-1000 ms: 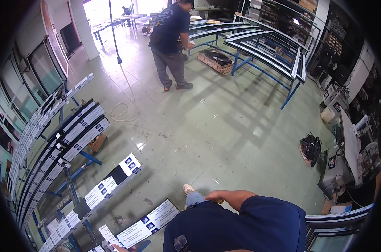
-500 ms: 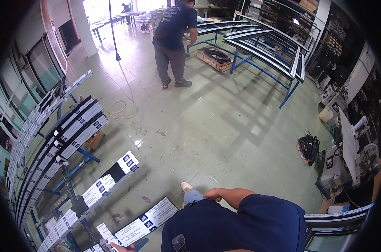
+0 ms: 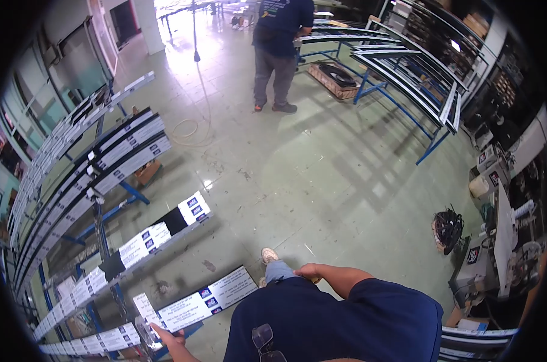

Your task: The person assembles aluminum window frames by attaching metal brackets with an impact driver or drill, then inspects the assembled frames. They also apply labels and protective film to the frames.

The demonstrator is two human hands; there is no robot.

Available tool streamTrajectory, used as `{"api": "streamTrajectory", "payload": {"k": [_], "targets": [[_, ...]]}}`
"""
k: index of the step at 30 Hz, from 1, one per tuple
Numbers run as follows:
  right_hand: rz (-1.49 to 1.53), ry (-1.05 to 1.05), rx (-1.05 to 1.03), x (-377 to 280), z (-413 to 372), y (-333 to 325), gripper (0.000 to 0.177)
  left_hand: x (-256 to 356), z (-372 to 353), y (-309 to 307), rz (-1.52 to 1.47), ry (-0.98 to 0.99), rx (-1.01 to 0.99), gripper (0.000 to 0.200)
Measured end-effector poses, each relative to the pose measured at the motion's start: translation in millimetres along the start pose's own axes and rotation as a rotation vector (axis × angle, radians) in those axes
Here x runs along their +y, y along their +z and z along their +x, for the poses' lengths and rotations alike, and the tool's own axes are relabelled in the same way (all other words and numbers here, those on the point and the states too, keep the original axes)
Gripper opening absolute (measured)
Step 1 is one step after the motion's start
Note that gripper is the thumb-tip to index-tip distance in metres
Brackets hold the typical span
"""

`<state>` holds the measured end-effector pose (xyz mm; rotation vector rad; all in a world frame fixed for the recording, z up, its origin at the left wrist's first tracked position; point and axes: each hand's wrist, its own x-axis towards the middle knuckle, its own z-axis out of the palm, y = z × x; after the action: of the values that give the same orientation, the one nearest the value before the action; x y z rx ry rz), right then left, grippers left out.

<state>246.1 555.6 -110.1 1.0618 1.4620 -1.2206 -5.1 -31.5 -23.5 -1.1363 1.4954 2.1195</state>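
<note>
My left hand (image 3: 173,341) is at the lower left, closed on the end of a flat metal profile (image 3: 192,306) wrapped in printed white film. Its thumb and fingers lie against the near edge, where a short film-covered piece (image 3: 145,311) stands out at an angle. The profile's far end reaches toward my leg. My right hand (image 3: 308,271) hangs beside my thigh, away from the profiles; its fingers are mostly hidden. A longer film-wrapped profile (image 3: 143,241) with black bands lies on a rack beyond my left hand.
Several curved profiles (image 3: 128,145) rest on blue stands at left. A co-worker (image 3: 276,54) stands at a blue-legged table with frames (image 3: 406,57). A box of black coil (image 3: 334,78) sits on the floor. A cable bundle (image 3: 447,229) lies at right near machines (image 3: 485,241).
My left hand and the profile in it have come further into view. The view has shifted, so the racks sit differently. My right hand stays by my thigh.
</note>
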Motion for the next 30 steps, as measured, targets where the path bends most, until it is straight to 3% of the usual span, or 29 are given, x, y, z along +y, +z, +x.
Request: {"api": "streamTrajectory", "payload": {"k": [3, 4, 5, 6, 7, 8, 9, 11, 12, 14, 23, 30], "targets": [[0.047, -0.049, -0.049, 9.2, 2.8, -7.8, 0.059, -8.5, 12.0, -4.7, -0.188, -0.056, -0.173, 0.08], [0.16, -0.081, -0.141, 13.4, -0.3, -8.7, 0.055, -11.4, -4.9, -3.6, -0.109, -0.014, -0.079, 0.078], [0.176, -0.114, -0.042, 7.5, -18.1, -7.6, 0.053, -10.5, -12.9, 3.7, -0.073, -0.016, 0.012, 0.079], [0.171, -0.109, -0.153, 9.9, -7.4, -15.3, 0.052, -17.9, -6.6, 1.6, -0.042, 0.054, -0.013, 0.08], [0.122, -0.087, -0.116, 9.6, -9.7, -16.8, 0.05, -11.5, -25.6, 12.9, -0.012, 0.044, 0.029, 0.081], [0.125, -0.129, -0.132, 17.0, 0.7, -24.0, 0.05, -16.7, -15.9, 9.2, -0.018, 0.028, 0.171, 0.087], [-0.089, -0.254, -0.058, -12.6, -52.9, -17.1, 0.048, -27.2, 8.3, -3.1, -0.082, 0.013, 0.176, 0.089], [-0.137, -0.431, -0.04, -11.4, -48.7, -21.3, 0.048, -17.0, -14.3, 27.1, -0.171, 0.118, 0.061, 0.084], [-0.178, -0.425, -0.08, -1.5, -22.4, -27.7, 0.048, -18.2, -2.9, 24.0, -0.117, 0.048, 0.174, 0.081], [0.302, -0.145, -0.331, 10.0, 17.0, -20.1, 0.056, -10.5, -5.2, 19.7, -0.027, 0.011, 0.22, 0.08], [0.021, -0.124, -0.467, -61.5, 9.1, 35.7, 0.055, -7.1, -25.9, 37.6, -0.143, 0.084, 0.283, 0.071], [-0.096, -0.139, -0.478, -78.4, 11.7, 46.1, 0.054, -2.2, -30.9, 37.8, -0.079, 0.012, 0.293, 0.07]]}}
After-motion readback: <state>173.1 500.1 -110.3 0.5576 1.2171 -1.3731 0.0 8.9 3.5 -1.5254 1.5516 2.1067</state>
